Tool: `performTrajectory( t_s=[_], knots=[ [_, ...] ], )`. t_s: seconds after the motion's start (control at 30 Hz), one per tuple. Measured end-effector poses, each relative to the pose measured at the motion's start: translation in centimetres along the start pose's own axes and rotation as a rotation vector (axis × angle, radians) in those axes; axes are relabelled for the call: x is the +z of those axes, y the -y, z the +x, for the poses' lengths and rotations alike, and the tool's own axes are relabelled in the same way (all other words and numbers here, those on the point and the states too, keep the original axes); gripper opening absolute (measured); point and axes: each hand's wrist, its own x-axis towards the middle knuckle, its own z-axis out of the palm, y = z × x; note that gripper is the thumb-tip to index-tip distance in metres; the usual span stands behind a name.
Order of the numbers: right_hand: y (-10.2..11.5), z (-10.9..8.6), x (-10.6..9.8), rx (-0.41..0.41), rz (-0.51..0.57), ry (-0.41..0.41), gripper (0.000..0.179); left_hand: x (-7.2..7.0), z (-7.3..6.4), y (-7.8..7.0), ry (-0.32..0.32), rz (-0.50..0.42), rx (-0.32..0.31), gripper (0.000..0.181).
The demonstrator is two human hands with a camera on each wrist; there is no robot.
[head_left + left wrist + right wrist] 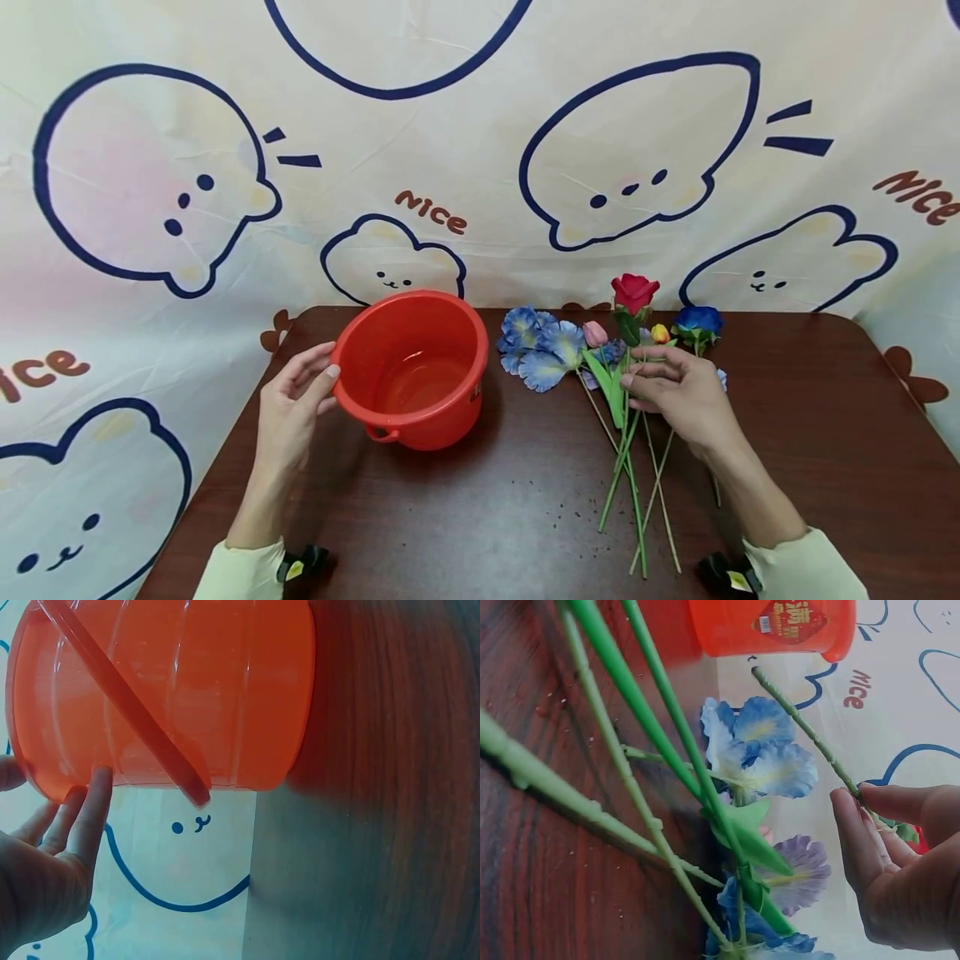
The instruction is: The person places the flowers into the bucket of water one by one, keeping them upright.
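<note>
A red plastic bucket stands upright on the table, its mouth facing up and its inside bare. My left hand holds the bucket's rim at the left, thumb at the edge and fingers against the outer wall. The bucket's handle hangs down its side. In my right hand a red rose is pinched by its stem, raised above the other flowers. Below that hand lie blue flowers, a pink tulip, a yellow-orange tulip and a blue rose.
Several green stems cross each other toward the front of the dark wooden table. Small dark crumbs are scattered beside them. A cartoon-printed cloth hangs behind the table and along its left side.
</note>
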Motion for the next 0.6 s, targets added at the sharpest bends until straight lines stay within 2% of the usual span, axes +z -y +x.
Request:
performTrajectory(
  t_s=[0.27, 0.6],
  knots=[
    [0.5, -0.6, 0.2, -0.061, 0.056, 0.021, 0.052, 0.1, -0.1, 0.1, -0.017, 0.028, -0.015, 0.045],
    [1.7, -0.8, 1.3, -0.126, 0.034, 0.055, 0.050, 0.1, -0.2, 0.1, -0.013, 0.024, -0.022, 0.046]
  ],
)
